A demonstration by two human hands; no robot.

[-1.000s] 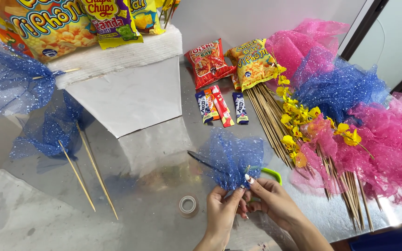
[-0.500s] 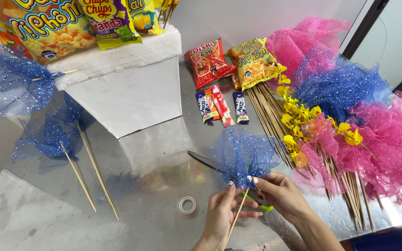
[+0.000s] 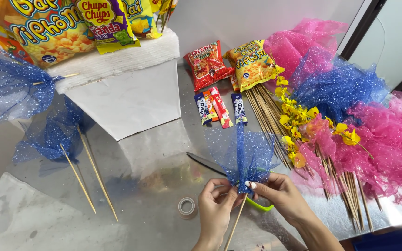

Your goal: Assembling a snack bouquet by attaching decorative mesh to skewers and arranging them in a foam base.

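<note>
Both hands pinch the gathered base of the blue glitter tulle puff (image 3: 245, 155) onto its wooden skewer (image 3: 235, 223) above the steel table (image 3: 150, 186), left hand (image 3: 216, 204) closed below, right hand (image 3: 278, 195) pinching above; binding seems next, needing the tape roll (image 3: 187, 207).

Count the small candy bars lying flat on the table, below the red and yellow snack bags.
3, side by side: a blue candy bar on the left, a red candy bar in the middle, another blue one on the right, just above the blue mesh held by both hands. None looks hidden.
</note>
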